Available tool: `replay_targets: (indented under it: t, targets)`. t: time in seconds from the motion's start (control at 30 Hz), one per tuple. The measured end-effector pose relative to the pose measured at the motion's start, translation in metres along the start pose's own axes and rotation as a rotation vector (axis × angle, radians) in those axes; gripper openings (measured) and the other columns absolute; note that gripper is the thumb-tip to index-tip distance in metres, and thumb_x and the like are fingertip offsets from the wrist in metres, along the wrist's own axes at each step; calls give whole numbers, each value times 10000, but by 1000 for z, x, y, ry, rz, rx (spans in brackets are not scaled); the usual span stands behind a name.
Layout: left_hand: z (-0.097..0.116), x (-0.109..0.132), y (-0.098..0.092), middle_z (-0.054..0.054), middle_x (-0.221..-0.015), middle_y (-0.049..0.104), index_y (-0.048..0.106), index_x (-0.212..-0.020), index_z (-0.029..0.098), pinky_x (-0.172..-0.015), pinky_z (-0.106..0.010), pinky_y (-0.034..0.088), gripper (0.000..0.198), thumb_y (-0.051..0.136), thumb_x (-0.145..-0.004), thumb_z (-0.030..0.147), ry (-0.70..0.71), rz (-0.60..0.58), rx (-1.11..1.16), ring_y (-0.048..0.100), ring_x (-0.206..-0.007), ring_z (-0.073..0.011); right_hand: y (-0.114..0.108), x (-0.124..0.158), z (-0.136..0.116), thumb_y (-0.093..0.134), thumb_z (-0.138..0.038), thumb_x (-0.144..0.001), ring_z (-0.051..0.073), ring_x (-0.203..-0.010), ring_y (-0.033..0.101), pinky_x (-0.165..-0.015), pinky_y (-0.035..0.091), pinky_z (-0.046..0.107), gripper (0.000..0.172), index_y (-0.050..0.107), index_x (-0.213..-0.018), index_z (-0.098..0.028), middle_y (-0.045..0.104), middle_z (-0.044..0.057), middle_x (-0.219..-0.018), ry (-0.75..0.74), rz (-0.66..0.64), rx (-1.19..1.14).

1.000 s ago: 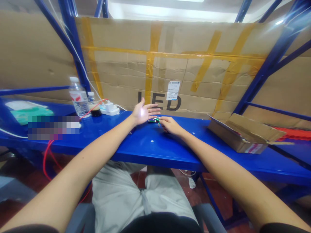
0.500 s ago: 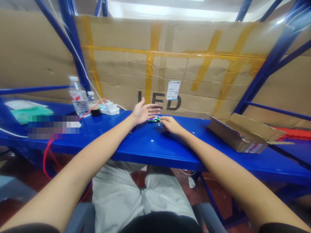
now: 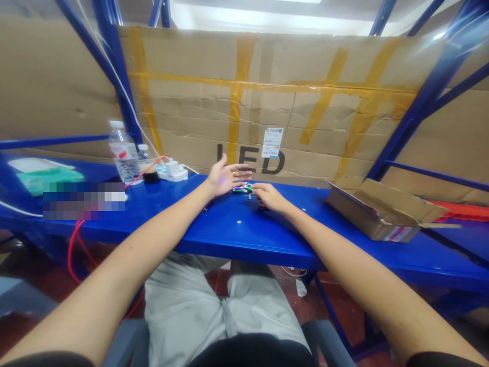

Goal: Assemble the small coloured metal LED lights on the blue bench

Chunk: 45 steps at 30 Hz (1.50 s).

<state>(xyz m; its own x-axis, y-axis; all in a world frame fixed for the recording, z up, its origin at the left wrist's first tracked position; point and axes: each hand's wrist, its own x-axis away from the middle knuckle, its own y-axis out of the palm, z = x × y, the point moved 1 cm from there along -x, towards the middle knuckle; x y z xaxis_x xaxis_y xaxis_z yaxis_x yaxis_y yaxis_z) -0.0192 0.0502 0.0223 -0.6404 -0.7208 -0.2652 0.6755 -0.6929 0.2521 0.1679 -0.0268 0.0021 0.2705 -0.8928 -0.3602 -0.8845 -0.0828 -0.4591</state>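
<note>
With the left hand point(image 3: 225, 176) spread and its palm showing a violet light spot point(image 3: 222, 181), the right hand point(image 3: 269, 197), pinching a small green item point(image 3: 248, 188), should hold its aim steady.

Blue bench point(image 3: 214, 239): surface visibly scuffed. Directly upon it, left to right: green pack point(image 3: 49, 182), large bottle point(image 3: 123, 155), small bottle point(image 3: 148, 173), power strip point(image 3: 175, 175), small items point(image 3: 240, 190), open carton point(image 3: 353, 214).

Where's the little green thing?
In the head view, the little green thing is near the middle, apparently pinched by the right hand, beside the open left hand, toward the back of the blue table.
</note>
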Motion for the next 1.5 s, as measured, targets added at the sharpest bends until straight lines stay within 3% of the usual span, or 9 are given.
replay_targets:
  t: [0.77,1.5]
  targets:
    - [0,-2,-2,-216,-1297,684,699,-1190,137,-1102,-574,415,918,197,-862,832,5,-5,-13,570,-1310,-395,-1,-2,4,496,-289,-813,126,-520,368,-501,316,255,166,577,-707,-192,415,-37,-535,1,-11,2]
    - [1,1,-1,-227,-1260,699,700,-1157,113,-1086,-531,440,867,227,-902,794,-14,-2,75,621,-1246,-374,-7,-5,1,522,-375,-789,152,-630,461,-614,350,285,260,650,-715,-161,567,1,-633,-71,115,210]
